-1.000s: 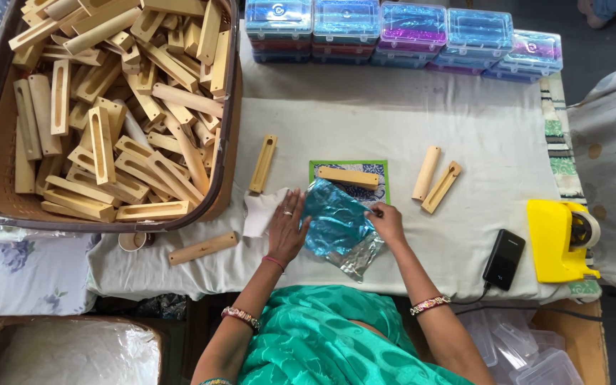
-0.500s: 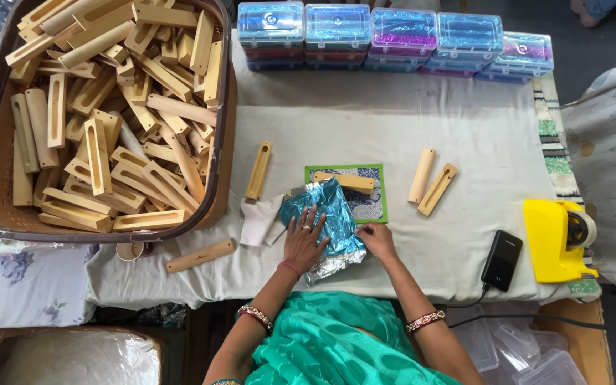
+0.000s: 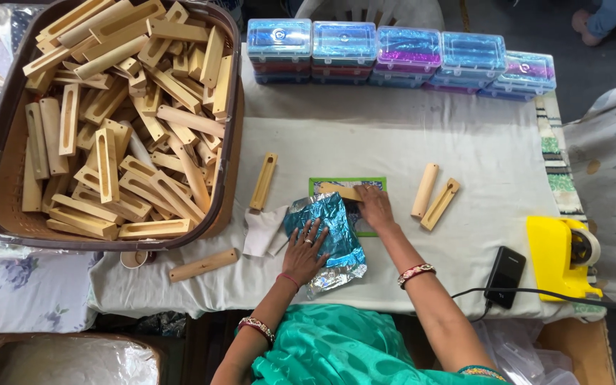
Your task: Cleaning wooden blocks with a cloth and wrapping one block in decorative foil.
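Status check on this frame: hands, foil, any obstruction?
Left hand flat on blue foil sheet. Right hand on wooden piece at foil's top edge. Nothing blocking.

Right hand [image 3: 373, 207] moved up onto wooden block [image 3: 340, 190].
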